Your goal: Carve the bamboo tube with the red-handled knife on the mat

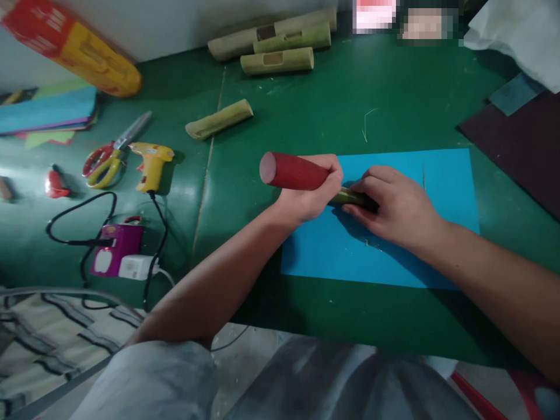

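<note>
Over a blue sheet of paper (324,256), my left hand (312,192) is wrapped around a thick red cylinder (293,171) with a flat, paler end pointing left. Whatever lies at the other end of this cylinder is hidden by my fingers. A short green bamboo piece (347,197) runs between my two hands, close above the paper. My right hand (396,201) grips its right part, thumb and fingers closed on it. Small shavings lie on the paper below.
A bamboo tube (221,119) lies farther left, and several notched ones (277,60) lie at the back. Scissors (116,153), a yellow glue gun (153,163) and a purple power strip (116,248) with black cords occupy the left. Dark sheets (520,140) lie right.
</note>
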`<state>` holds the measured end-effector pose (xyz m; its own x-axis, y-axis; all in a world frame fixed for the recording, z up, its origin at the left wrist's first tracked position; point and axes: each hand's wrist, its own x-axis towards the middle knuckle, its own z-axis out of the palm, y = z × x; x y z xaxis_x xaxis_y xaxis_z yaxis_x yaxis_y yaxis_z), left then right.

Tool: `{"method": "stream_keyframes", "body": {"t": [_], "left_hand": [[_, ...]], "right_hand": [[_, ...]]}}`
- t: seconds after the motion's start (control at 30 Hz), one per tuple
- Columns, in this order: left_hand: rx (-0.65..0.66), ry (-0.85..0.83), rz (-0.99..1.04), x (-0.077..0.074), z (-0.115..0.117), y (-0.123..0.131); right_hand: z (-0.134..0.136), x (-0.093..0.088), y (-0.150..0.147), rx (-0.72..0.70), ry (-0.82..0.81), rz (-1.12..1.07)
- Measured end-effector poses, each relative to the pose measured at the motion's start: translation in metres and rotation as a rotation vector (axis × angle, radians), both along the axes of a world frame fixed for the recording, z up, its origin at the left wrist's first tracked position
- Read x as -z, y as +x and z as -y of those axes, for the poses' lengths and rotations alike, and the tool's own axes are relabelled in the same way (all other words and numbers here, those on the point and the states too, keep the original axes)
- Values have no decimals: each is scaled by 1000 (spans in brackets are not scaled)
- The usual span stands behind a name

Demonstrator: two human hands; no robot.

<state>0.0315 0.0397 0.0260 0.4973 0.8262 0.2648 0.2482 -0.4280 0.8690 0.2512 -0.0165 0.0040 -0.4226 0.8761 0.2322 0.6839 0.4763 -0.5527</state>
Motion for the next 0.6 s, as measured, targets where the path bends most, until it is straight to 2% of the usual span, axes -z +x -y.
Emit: {"method": "stream_keyframes", "body": {"t": [0.17, 0.43, 0.6], "left_hand": [[-7, 25, -21, 0, 1, -3], [-31, -89, 121, 1, 4, 0], [-72, -66, 161, 3, 3, 2]], "right_hand": [[-1, 2, 1, -20, 0, -22], [-1, 0, -1, 5, -31, -20], [2, -1, -3, 16, -6, 20]]}}
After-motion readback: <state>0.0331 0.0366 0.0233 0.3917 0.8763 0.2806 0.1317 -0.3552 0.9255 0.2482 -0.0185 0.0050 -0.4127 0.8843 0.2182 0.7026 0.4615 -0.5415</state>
